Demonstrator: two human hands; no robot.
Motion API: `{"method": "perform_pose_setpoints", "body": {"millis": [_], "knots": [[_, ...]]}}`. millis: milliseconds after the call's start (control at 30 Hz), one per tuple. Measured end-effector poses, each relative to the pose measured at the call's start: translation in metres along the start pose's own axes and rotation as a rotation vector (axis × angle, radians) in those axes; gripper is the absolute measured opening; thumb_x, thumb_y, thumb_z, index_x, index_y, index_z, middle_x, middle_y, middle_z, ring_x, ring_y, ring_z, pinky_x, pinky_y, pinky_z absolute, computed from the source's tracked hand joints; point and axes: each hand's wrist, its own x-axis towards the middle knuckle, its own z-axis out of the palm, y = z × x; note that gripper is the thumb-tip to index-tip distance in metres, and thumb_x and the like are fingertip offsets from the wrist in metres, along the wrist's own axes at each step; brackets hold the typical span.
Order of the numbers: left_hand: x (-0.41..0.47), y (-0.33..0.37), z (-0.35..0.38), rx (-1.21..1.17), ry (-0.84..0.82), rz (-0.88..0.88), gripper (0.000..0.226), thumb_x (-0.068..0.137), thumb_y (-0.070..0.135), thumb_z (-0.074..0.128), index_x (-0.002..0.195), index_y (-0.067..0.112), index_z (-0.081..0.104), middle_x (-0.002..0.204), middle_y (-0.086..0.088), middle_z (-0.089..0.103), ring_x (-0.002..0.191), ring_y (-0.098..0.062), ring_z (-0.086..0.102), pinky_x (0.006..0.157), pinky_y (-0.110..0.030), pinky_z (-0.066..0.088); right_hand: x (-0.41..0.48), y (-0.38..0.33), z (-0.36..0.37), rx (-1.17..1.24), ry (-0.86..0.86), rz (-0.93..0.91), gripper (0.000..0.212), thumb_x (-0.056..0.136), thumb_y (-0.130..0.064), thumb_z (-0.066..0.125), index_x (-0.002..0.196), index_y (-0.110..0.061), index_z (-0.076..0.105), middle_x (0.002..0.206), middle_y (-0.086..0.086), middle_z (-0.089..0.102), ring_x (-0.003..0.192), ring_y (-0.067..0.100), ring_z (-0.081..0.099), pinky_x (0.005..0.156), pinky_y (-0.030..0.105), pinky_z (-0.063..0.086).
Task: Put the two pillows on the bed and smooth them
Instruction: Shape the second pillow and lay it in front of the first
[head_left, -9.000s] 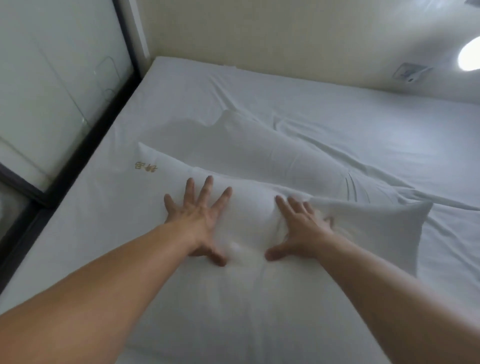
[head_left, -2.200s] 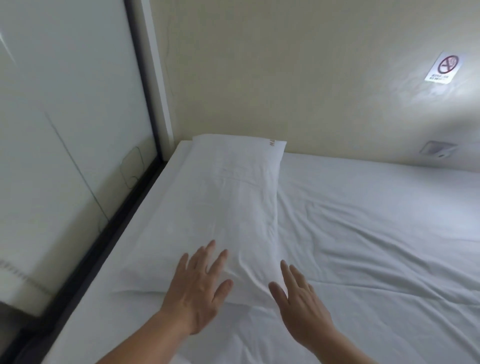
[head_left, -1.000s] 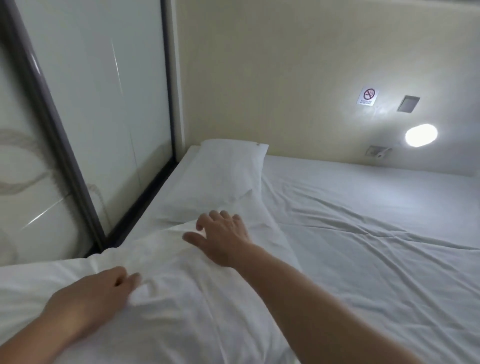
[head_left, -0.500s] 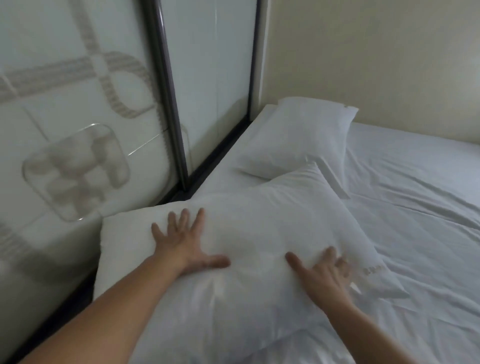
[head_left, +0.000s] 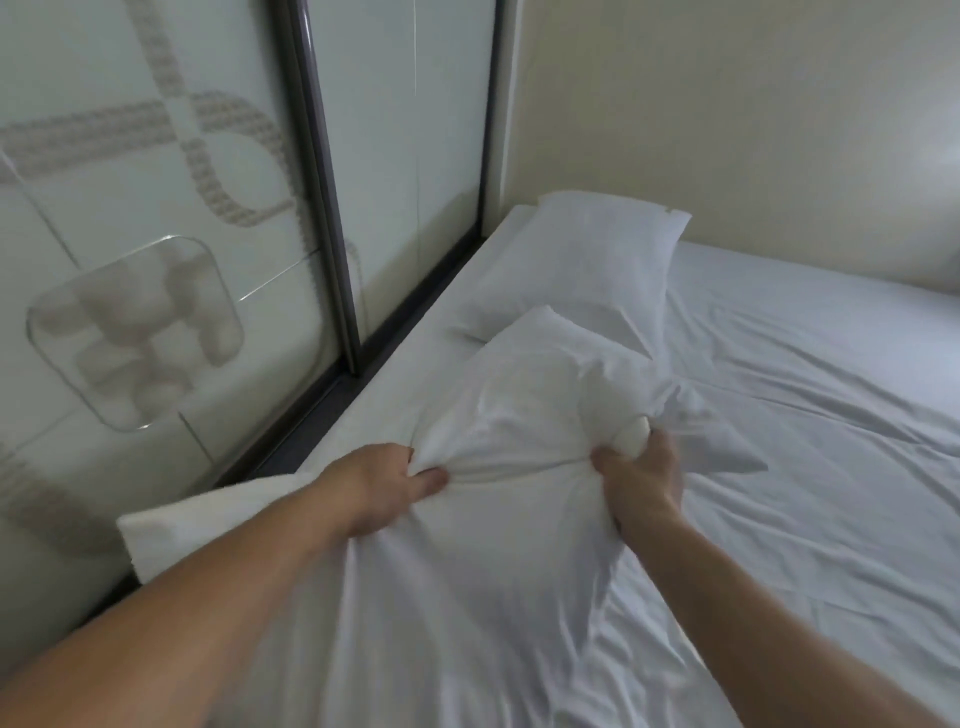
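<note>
Both hands clenched into the near pillow: left hand and right hand each closed on a bunched fistful of cover. Near pillow on the bed, far tip overlapping the far pillow in the far-left corner. Risks: dragging the far pillow askew, deeper creases from tight fists, near-left corner overhanging the bed edge by the glass partition.

Fingertips buried in near pillow
</note>
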Motion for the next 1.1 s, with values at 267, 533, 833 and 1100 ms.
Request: {"method": "perform_pose_setpoints", "body": {"millis": [267, 533, 833, 1100], "knots": [[-0.001, -0.021, 0.018, 0.146, 0.159, -0.237, 0.106, 0.066, 0.092, 0.035, 0.151, 0.032, 0.022, 0.15, -0.006, 0.04, 0.137, -0.032, 0.037, 0.109, -0.056, 0.023, -0.02, 0.04, -0.019, -0.177, -0.203, 0.295, 0.105, 0.066, -0.075, 0.065, 0.146, -0.023, 0.023, 0.14, 0.023, 0.045, 0.122, 0.043, 0.048, 0.104, 0.049, 0.039], [0.008, -0.045, 0.053, -0.184, 0.271, -0.227, 0.066, 0.086, 0.071, 0.042, 0.132, 0.024, 0.039, 0.121, -0.007, 0.066, 0.11, -0.029, 0.062, 0.089, -0.04, 0.048, -0.033, 0.035, 0.006, -0.172, -0.182, 0.103, 0.092, 0.078, -0.041, 0.072, 0.15, -0.036, 0.015, 0.133, 0.014, 0.057, 0.117, 0.038, 0.055, 0.096, 0.041, 0.043], [-0.01, -0.071, 0.05, -0.231, 0.449, -0.215, 0.053, 0.092, 0.06, 0.04, 0.133, 0.027, 0.042, 0.116, -0.007, 0.067, 0.104, -0.032, 0.063, 0.083, -0.041, 0.047, -0.025, 0.02, 0.02, -0.215, -0.158, 0.048, 0.06, 0.092, -0.039, 0.054, 0.147, -0.028, 0.032, 0.136, 0.023, 0.046, 0.123, 0.04, 0.047, 0.103, 0.045, 0.036], [0.034, -0.032, 0.038, -0.163, 0.144, -0.236, 0.09, 0.073, 0.089, 0.027, 0.15, 0.051, 0.002, 0.154, -0.012, 0.027, 0.131, -0.036, 0.043, 0.104, -0.047, 0.036, -0.035, 0.042, 0.015, -0.221, -0.274, 0.267, 0.088, 0.084, -0.068, 0.048, 0.153, -0.029, 0.01, 0.149, 0.015, 0.044, 0.131, 0.04, 0.045, 0.108, 0.045, 0.035]]}}
